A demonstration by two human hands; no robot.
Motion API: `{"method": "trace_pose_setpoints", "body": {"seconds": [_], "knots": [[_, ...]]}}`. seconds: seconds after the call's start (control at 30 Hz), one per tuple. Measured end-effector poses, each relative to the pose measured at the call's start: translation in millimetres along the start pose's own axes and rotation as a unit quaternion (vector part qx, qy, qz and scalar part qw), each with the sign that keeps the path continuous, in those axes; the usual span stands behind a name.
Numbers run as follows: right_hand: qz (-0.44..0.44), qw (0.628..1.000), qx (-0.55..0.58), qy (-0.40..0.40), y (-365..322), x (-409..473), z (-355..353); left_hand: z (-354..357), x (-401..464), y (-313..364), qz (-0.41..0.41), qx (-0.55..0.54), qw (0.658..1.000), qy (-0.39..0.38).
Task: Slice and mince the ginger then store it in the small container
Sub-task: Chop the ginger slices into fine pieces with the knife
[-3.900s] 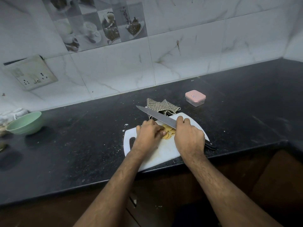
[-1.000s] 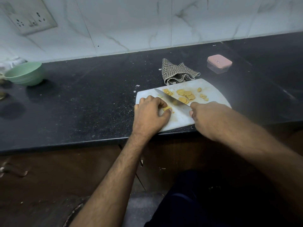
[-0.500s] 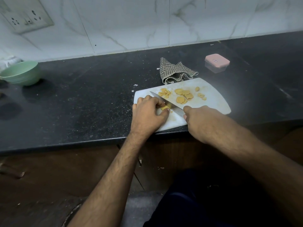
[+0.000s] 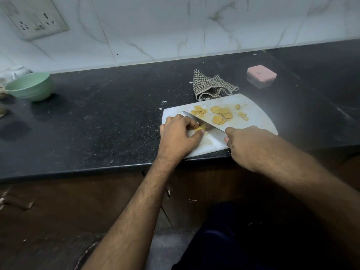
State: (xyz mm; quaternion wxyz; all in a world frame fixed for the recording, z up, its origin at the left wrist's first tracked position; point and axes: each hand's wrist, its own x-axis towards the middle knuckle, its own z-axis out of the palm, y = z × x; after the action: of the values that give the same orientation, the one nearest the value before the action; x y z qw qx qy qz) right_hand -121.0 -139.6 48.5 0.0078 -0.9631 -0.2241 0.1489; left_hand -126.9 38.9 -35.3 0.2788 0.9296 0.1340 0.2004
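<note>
Steel knife [image 4: 206, 126] gripped in our right hand [image 4: 247, 147], we are slicing ginger [image 4: 199, 129] pinched by our left hand [image 4: 179, 136]; mincing, probably, follows toward 12 o'clock.

White marbled wall tiles [image 4: 155, 26], black speckled countertop [image 4: 97, 123], dark wooden cabinets [image 4: 78, 201], dim light

Left hand [image 4: 179, 136] curled, pinching; right hand [image 4: 246, 143] fisted in grip; forearms converging.
</note>
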Motion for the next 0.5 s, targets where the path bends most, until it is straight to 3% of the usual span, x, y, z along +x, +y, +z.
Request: {"method": "trace_pose_setpoints", "body": {"seconds": [0.5], "knots": [[0.002, 1.0, 0.019, 0.025, 0.9, -0.2, 7.5, -2.1, -0.4, -0.4, -0.009, -0.012, 1.0, -0.009]]}}
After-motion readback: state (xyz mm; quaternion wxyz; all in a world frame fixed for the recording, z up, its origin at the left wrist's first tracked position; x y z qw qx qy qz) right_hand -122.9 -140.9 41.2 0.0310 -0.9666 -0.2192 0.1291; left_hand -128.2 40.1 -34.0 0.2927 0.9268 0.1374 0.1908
